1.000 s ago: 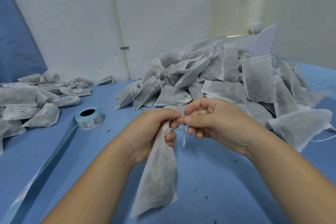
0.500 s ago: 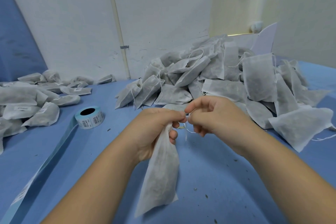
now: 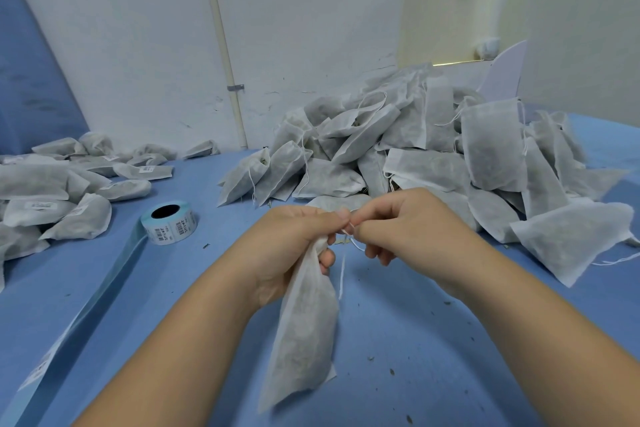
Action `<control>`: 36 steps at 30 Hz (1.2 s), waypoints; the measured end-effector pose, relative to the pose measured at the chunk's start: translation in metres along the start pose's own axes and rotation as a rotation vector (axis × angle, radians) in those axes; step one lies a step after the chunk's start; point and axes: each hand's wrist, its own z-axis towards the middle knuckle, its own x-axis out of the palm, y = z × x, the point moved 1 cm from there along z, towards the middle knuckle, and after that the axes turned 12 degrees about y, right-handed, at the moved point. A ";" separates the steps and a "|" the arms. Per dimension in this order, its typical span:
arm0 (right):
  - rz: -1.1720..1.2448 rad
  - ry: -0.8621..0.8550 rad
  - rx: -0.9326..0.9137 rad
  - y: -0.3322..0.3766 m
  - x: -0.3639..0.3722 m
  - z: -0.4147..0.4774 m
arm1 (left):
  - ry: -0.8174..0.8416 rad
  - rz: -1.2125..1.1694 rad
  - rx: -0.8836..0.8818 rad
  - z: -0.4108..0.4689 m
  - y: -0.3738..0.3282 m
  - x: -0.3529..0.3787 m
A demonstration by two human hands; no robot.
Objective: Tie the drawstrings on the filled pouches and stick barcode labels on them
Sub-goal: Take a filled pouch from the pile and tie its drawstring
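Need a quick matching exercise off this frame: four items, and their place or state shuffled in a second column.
Things:
1. label roll
2. held pouch
3. drawstring
4. labelled pouches

Place or state:
A. gripped at its neck by the left hand
B. pinched by the right hand
C. heaped at the left edge of the table
D. lying on the table, liner trailing toward the camera

Pairs: 1-D, 2-A, 3-B, 4-C
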 end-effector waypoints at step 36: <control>0.078 -0.020 -0.039 -0.003 -0.005 0.003 | -0.039 0.263 0.013 0.000 0.004 -0.003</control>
